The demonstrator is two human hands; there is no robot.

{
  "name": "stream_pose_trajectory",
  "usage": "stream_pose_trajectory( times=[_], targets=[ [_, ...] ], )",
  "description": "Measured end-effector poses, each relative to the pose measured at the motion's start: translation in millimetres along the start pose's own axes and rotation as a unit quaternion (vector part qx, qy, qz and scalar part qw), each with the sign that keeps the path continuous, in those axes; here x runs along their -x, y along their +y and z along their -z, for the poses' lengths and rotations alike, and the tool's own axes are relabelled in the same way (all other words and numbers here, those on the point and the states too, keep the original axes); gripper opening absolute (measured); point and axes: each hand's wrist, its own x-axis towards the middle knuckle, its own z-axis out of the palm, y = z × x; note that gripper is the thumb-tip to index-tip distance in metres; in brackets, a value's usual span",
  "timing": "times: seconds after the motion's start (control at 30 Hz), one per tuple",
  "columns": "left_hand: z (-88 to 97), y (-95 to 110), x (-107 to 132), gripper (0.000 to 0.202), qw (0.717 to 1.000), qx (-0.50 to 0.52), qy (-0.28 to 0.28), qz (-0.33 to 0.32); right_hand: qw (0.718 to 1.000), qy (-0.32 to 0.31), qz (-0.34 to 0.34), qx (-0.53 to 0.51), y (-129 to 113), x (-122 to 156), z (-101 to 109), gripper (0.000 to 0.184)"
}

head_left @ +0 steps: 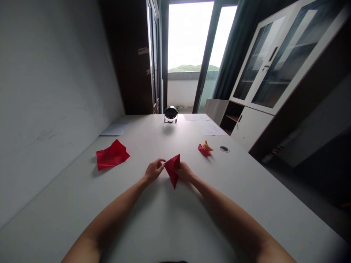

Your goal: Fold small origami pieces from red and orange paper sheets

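A folded piece of red paper (172,168) is held up between my two hands over the white table, one pointed corner hanging down. My left hand (155,170) pinches its left corner between thumb and fingertips. My right hand (185,171) grips it from the right side, with some fingers hidden behind the paper. To the left lies a creased, unfolded red sheet (112,155). Right of my hands, a small folded red paper piece (204,150) rests against a folded orange paper piece (207,146).
A small round black fan-like device (170,114) on a stand is at the table's far end. White papers lie at the back left (115,128) and back right (210,128). A round cable hole (224,149) is near the right edge. A wall (55,91) borders the left side.
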Motion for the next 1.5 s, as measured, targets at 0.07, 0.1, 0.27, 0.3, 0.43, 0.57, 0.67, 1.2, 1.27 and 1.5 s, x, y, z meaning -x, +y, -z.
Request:
stream_pose_trajectory(
  times=[0.07,0.1,0.27,0.3,0.43,0.57,0.67,1.2,1.27,1.5],
  targets=[
    [-1.1,5,1,0.033,1.0,0.019,-0.008,-0.015,1.0,0.007,-0.002,0.012,-1,-1,1,0.013],
    [-2.4,7,1,0.037,0.999,0.033,-0.016,-0.021,1.0,0.01,-0.002,0.018,-1,-1,1,0.013],
    [-9.6,9,4,0.064,0.997,0.05,-0.047,-0.031,0.998,0.026,0.03,0.044,-6,0,-1,0.012],
    [-10.3,8,4,0.067,0.997,0.043,-0.049,-0.031,0.998,0.028,0.037,0.047,-8,2,-2,0.012],
    [-10.0,5,3,0.066,0.997,0.048,-0.062,-0.018,0.997,0.016,0.06,0.051,-17,8,-7,0.011],
    [-8.9,2,0,0.047,0.994,0.082,-0.069,0.002,0.997,-0.014,0.062,0.038,-23,10,-7,0.014],
    [-8.4,-2,-2,0.041,0.993,0.092,-0.076,0.012,0.997,-0.044,0.065,0.025,-22,9,-5,0.017],
    [-7.0,-14,-9,0.021,0.964,0.252,-0.065,0.045,0.986,-0.044,0.071,-0.143,-30,10,6,0.034],
    [-6.1,-14,-11,0.022,0.959,0.274,-0.052,0.052,0.982,-0.062,0.065,-0.164,-31,11,7,0.032],
    [-6.1,-16,-12,0.023,0.953,0.293,-0.037,0.058,0.974,-0.067,0.046,-0.213,-22,9,0,0.028]
  ],
)
